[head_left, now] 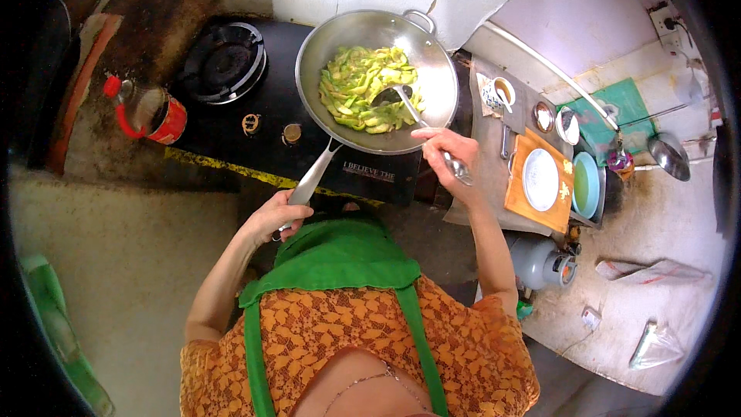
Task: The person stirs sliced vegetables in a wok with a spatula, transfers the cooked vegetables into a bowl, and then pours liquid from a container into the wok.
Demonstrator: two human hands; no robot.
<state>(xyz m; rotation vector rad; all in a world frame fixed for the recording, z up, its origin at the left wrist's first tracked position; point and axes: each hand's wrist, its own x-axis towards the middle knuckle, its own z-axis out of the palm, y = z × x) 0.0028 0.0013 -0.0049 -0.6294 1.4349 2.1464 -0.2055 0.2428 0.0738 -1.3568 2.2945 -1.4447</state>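
Observation:
A large steel wok [320, 69] sits on the right side of the black stove [270, 135], with sliced green vegetables [359, 85] spread in its middle. My left hand [276, 215] is closed round the end of the wok's long metal handle [312, 176]. Above the wok's near right rim, my right hand [449, 156] grips a metal ladle [413, 110]. The ladle's bowl rests among the vegetables, and its handle end sticks out below my fingers. Part of the bowl is hidden by shadow and food.
Left of the wok are an unused burner [224, 63] and an oil jug [158, 114] with a red cap. On the right side stand a cutting board [513, 193] with a white plate [541, 179], a knife [505, 143], small bowls [567, 125] and a gas cylinder [540, 262].

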